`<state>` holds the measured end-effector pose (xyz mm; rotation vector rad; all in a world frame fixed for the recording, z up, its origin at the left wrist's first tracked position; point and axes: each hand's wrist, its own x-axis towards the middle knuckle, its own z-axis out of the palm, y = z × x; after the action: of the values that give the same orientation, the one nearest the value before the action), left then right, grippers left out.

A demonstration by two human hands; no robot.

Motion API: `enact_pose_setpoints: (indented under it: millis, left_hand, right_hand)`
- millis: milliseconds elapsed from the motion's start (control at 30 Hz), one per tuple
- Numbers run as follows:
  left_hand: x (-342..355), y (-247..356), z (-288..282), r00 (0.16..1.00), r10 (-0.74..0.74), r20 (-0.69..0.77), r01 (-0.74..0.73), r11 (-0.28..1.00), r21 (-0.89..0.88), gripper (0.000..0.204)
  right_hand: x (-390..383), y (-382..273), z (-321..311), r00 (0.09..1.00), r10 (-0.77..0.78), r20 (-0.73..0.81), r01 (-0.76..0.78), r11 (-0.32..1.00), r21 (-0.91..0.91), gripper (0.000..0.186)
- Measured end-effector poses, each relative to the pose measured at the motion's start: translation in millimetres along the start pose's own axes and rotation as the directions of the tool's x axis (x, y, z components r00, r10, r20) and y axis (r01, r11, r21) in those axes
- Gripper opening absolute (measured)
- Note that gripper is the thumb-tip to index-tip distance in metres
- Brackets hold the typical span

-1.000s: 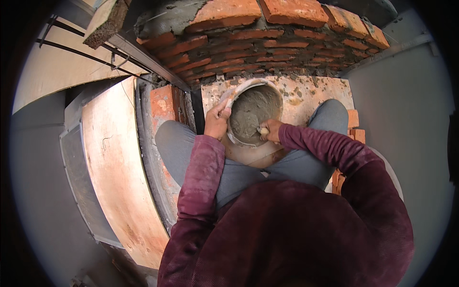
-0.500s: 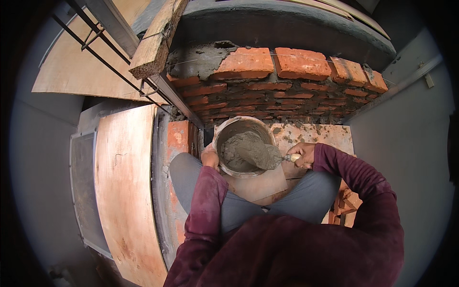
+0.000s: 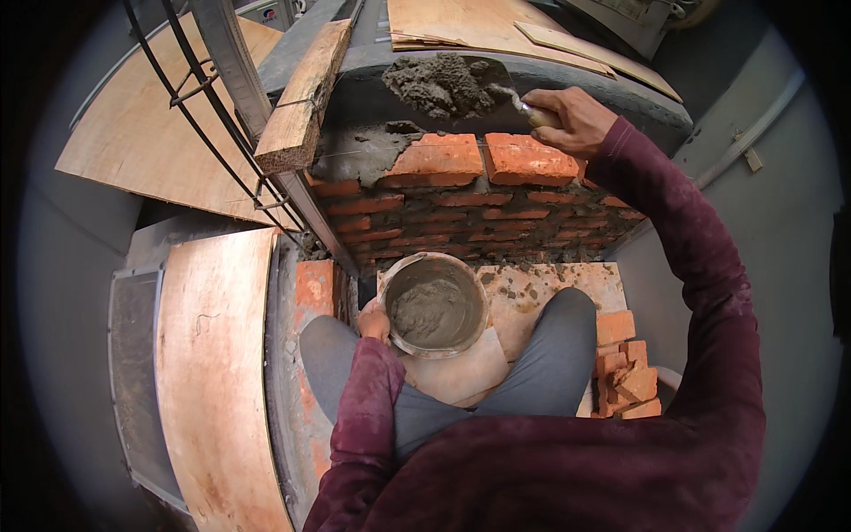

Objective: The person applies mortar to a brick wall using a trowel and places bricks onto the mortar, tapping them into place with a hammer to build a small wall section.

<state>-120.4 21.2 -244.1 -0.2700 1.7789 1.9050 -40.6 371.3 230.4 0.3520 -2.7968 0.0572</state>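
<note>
My right hand (image 3: pixel 567 121) is closed round the handle of a trowel (image 3: pixel 512 92), held out above the brick wall (image 3: pixel 443 217). A big heap of wet grey mortar (image 3: pixel 443 84) covers most of its blade. Down between my knees, my left hand (image 3: pixel 373 321) grips the left rim of a bucket (image 3: pixel 483 306), its fingers partly hidden. More mortar (image 3: pixel 432 312) lies inside the bucket. Along the wall's top course are orange bricks (image 3: pixel 434 160), with a patch of spread mortar (image 3: pixel 355 158) at their left end. A thin string runs across their faces.
At the left stand a wooden board (image 3: pixel 306 97) on a metal upright, steel rebar (image 3: pixel 199 80) and plywood sheets (image 3: pixel 217 372). Loose bricks (image 3: pixel 628 377) are stacked by my right knee. A grey ledge (image 3: pixel 372 66) runs behind the wall; a grey wall (image 3: pixel 753 230) is at the right.
My right hand has lifted the trowel, loaded with mortar, out of the bucket and up over the wall's top. My left hand still holds the bucket's rim.
</note>
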Motion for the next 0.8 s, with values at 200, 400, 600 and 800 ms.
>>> enact_pose_setpoints:
  millis: [200,400,600,800]
  left_hand:
    - [-11,8,15,0.997,0.001,-0.072,0.001,1.0,0.022,0.028]
    - [-15,23,10,0.995,-0.033,-0.096,0.03,0.999,-0.025,0.026]
    - [-30,48,28,0.995,-0.04,-0.096,0.047,0.996,0.071,0.027]
    - [-22,40,20,1.0,-0.012,0.006,0.012,1.0,0.001,0.027]
  right_hand:
    - [3,-14,69,0.971,0.224,0.079,-0.165,0.876,-0.454,0.024]
    - [30,-22,35,0.981,0.13,0.141,-0.027,0.824,-0.566,0.028]
    - [18,2,48,0.981,0.003,0.192,0.14,0.673,-0.727,0.029]
    - [-1,-11,9,0.955,0.25,0.157,-0.075,0.72,-0.689,0.027]
